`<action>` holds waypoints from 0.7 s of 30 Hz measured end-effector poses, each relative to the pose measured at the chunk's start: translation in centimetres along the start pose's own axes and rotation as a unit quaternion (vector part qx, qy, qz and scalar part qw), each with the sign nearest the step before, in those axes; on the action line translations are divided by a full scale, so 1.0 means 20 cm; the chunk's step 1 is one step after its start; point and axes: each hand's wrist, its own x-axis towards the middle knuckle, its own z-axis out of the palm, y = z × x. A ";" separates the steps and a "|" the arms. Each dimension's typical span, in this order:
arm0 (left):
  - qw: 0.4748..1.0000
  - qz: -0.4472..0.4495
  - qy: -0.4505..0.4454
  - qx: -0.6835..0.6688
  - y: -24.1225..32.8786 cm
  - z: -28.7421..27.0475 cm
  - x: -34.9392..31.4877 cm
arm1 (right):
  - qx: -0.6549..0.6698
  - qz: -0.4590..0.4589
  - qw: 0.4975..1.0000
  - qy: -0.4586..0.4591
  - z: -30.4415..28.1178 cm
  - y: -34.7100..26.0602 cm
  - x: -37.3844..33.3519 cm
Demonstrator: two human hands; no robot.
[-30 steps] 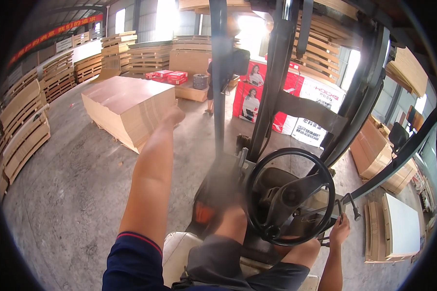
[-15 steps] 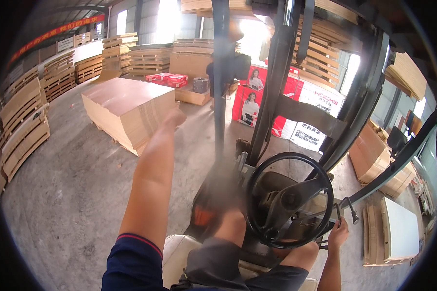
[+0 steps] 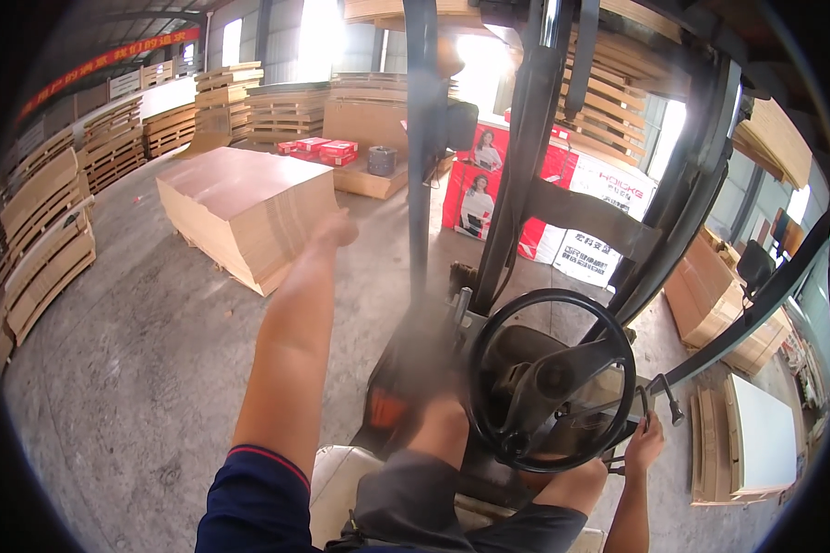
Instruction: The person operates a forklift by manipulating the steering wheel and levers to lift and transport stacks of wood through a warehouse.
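Observation:
My left arm reaches out and forward. At its end my left hand (image 3: 337, 228) looks closed and compact, with nothing visible in it. In the picture it overlaps the right edge of a large block of stacked tan boards (image 3: 249, 207); whether it touches them I cannot tell. My right hand (image 3: 645, 445) is wrapped round a dark control lever (image 3: 643, 405) just right of the black steering wheel (image 3: 480, 369). Neither hand is on the wheel. I sit in a forklift, its steering column (image 3: 553, 378) in front of my knees.
The forklift's dark mast (image 3: 526, 138) and left pillar (image 3: 421, 138) block part of the view ahead. Beyond the mast stands a red and white printed stack (image 3: 475, 198). Boards (image 3: 765, 438) lie low on the right, and pallet stacks (image 3: 51, 249) line the left. Concrete floor (image 3: 148, 387) lies between.
My left hand has dropped slightly, its fingers less raised. A dark figure beside the left pillar no longer shows there. My right hand stays on the lever.

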 end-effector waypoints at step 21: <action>0.904 -0.031 -0.418 0.082 -0.50 0.82 -0.41 | 0.000 -0.017 1.000 0.024 0.05 -0.02 0.00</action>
